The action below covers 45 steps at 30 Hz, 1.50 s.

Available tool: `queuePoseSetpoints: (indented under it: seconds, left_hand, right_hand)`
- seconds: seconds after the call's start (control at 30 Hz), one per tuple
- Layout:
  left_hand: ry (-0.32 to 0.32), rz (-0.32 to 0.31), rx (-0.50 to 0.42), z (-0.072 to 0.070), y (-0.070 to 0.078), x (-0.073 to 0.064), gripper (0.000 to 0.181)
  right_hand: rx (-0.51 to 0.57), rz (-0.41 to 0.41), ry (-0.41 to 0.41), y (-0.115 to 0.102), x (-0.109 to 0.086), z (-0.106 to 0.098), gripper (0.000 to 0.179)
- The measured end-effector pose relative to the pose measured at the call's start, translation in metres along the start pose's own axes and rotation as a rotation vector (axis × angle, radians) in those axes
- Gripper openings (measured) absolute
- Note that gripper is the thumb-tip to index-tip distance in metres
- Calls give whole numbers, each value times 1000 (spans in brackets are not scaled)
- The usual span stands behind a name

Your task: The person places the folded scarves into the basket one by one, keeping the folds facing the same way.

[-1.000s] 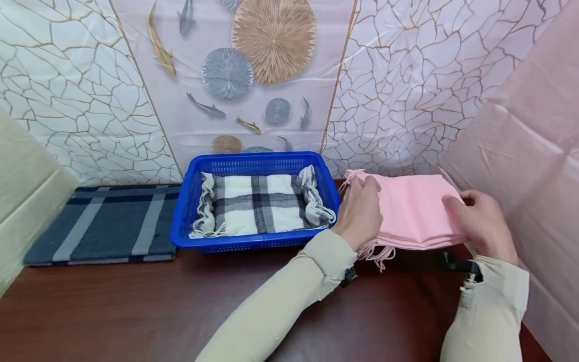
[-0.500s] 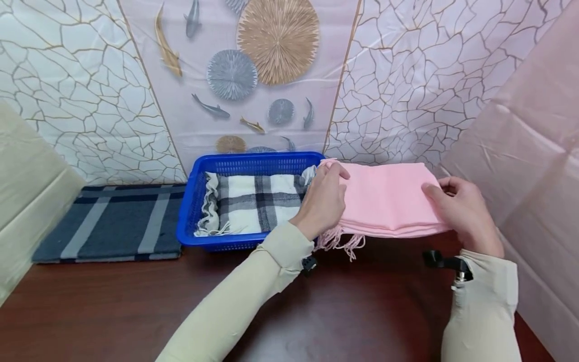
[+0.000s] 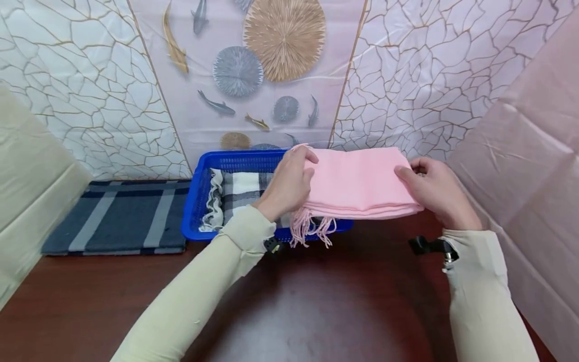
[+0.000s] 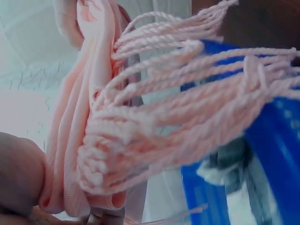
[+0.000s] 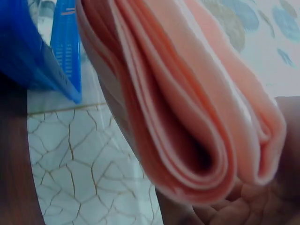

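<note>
Both hands hold a folded pink scarf (image 3: 357,178) by its two ends, raised over the right part of a blue basket (image 3: 192,201). My left hand (image 3: 289,183) grips the fringed left end, and pink tassels dangle below it. At the right end, my right hand (image 3: 436,188) pinches the folded edge, thumb on top. The right wrist view shows the scarf's stacked layers (image 5: 187,117) curving in a loop beside the palm. In the basket lies a black-and-white checked scarf (image 3: 244,186) with ruffled fringe; its right side is hidden by the left hand and the pink scarf.
A folded dark blue-grey striped cloth (image 3: 122,221) lies left of the basket on the brown wooden table (image 3: 316,301). A patterned backdrop (image 3: 398,90) stands behind, with pale side panels at left and right.
Both hands have carried the pink scarf leftward and up, from beside the basket to over its right part. The view has shifted slightly; the checked scarf stays in the basket.
</note>
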<state>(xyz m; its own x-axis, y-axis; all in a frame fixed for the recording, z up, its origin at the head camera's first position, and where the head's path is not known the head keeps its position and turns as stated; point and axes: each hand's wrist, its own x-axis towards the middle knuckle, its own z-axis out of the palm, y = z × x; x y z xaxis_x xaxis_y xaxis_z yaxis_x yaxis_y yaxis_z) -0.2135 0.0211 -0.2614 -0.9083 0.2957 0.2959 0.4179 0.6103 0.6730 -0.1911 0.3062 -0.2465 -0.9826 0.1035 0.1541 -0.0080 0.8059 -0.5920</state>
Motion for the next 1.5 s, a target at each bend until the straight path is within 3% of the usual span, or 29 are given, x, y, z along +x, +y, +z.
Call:
queuePoseSetpoints:
  seconds: [0.27, 0.53, 0.73, 0.83, 1.0, 1.33, 1.5]
  left_hand:
    - [19, 29, 27, -35, -24, 2, 22]
    - [11, -5, 44, -75, -49, 3, 23]
    - [30, -45, -29, -98, -64, 12, 21]
    - [70, -39, -53, -108, -71, 16, 21]
    - [118, -37, -61, -115, -82, 18, 23]
    - [55, -168, -46, -110, -114, 5, 22]
    - [18, -217, -29, -107, -123, -2, 20]
  right_hand:
    - [64, -46, -62, -36, 17, 21, 47]
    - [152, -54, -114, -66, 34, 46, 44]
    - [204, -21, -91, -89, 50, 60, 42]
    - [245, -19, -79, -99, 56, 66, 39]
    - [298, -26, -98, -110, 64, 78, 35]
    - [253, -73, -223, -104, 65, 110, 27]
    - [205, -39, -307, -100, 61, 123, 28]
